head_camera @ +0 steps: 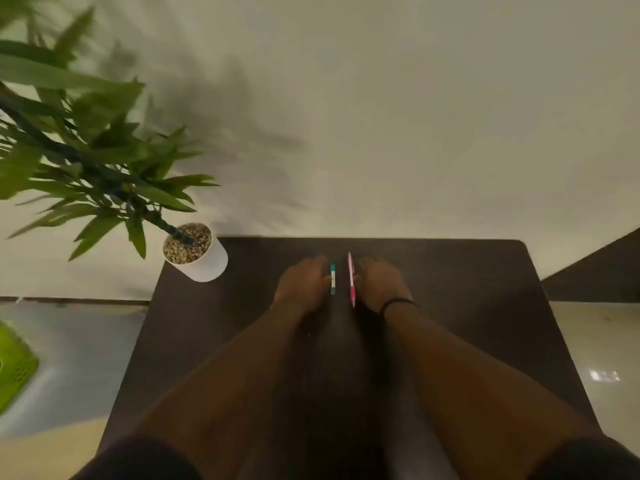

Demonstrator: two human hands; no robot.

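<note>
A short teal and white marker (332, 279) lies on the dark table (450, 306), pointing away from me. A longer pink pen (351, 278) lies parallel to it, just to its right. My left hand (302, 285) is on the table left of the marker, and its thumb side touches the marker's middle. My right hand (380, 283) sits right of the pink pen, with its thumb side against the pen. Both hands' fingers are curled downward, and whether they pinch the pens is hidden. A black band circles my right wrist.
A white pot (204, 259) with pebbles and a tall green plant stands on the table's far left corner. The wall rises right behind the table. A green perforated object (15, 368) lies on the floor to the left.
</note>
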